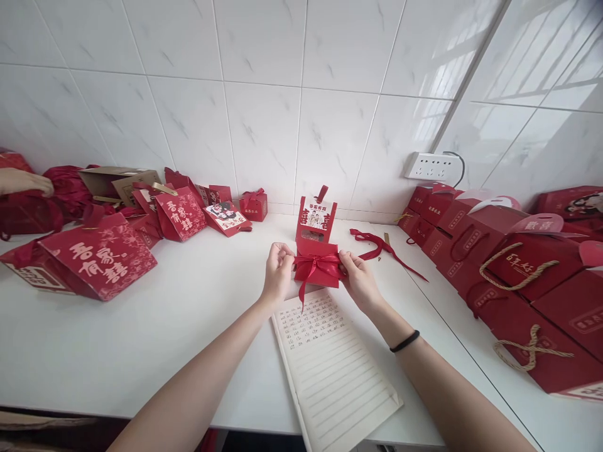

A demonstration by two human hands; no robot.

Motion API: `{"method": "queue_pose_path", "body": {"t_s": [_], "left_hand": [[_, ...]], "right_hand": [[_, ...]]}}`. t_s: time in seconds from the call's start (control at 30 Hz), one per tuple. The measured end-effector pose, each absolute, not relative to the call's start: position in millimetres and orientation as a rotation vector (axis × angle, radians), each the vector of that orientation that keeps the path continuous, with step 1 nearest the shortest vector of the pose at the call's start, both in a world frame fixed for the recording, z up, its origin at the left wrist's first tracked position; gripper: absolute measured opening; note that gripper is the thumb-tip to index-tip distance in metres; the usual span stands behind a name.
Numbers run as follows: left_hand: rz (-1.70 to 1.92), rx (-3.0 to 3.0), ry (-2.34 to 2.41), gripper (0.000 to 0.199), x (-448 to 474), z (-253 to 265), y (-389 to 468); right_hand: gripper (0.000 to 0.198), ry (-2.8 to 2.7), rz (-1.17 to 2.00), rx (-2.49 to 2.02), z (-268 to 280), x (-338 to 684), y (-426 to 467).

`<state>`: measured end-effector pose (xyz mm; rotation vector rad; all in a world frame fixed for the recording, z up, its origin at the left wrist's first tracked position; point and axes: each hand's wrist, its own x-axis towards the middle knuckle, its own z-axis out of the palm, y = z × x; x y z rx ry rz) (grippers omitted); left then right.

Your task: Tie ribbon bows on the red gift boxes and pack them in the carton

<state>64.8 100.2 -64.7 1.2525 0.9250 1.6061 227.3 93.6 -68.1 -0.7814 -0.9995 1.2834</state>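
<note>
A small red gift box (pixel 325 276) stands in front of me with a red satin ribbon (pixel 313 267) tied in a bow across its front. Its left loop is pinched between the thumb and fingers of my left hand (pixel 279 270). My right hand (pixel 360 279), with a black band on the wrist, closes on the bow's right side. One ribbon tail hangs down over the top of an open lined notebook (pixel 348 370) with rows of handwritten numbers. Behind the box rises a printed red card piece (pixel 316 220) with a figure drawing and a short ribbon loop on top.
Loose red ribbon (pixel 377 251) lies right of the box. Stacked red boxes with rope handles (pixel 509 270) line the right side. Several red boxes (pixel 101 257) and a brown carton (pixel 125 182) sit at left, near another person's hand (pixel 26 182). A power strip (pixel 434 167) is on the wall.
</note>
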Motion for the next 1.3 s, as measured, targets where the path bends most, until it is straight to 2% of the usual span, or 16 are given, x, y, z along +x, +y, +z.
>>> {"method": "queue_pose_path", "body": {"t_s": [0.27,0.4,0.53,0.83,1.0,1.13,1.3], "left_hand": [[1.507,1.548,0.904,0.026,59,-64,99],[1.554,1.558,1.011,0.013,60,-66,102],[1.555,1.522,0.999,0.003,59,-64,101],[1.589,1.631,0.957,0.015,52,-66,100],[1.607,1.911,1.02,0.034,51,-60,104],[1.424,1.924,0.975,0.028,50,-57,107],[1.439,1.986,1.008,0.023,50,-56,107]], "right_hand": [[0.053,-1.28,1.112,-0.881,-70,239,96],[0.051,-1.396,1.12,-0.845,-68,242,96],[0.041,-1.459,1.06,-0.903,-65,242,95],[0.037,-1.518,1.127,-0.914,-60,241,92],[0.035,-1.562,1.161,-0.925,-54,244,90],[0.034,-1.549,1.211,-0.938,-48,241,88],[0.033,-1.575,1.202,-1.0,-45,239,86]]}}
